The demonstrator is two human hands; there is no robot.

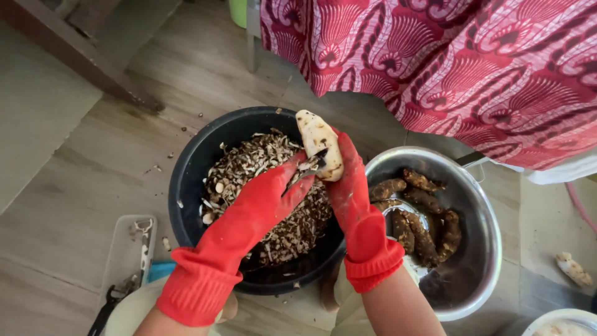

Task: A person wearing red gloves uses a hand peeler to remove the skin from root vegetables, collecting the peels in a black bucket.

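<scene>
Pale, mostly peeled tuber (pixel 319 144) gripped in right hand (pixel 352 186); left hand (pixel 273 196) clutches a peeler (pixel 313 163).

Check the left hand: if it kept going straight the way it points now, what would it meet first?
The left hand points up and right at the peeled root in the right hand. It already seems to touch the root's lower end, so that comes first; depth is unclear.

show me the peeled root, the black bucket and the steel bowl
peeled root (pixel 318 140), head view, on its pale upper half above the gloves
black bucket (pixel 186 180), head view, on its bare left inner wall
steel bowl (pixel 485 218), head view, on its shiny right inner wall
</scene>
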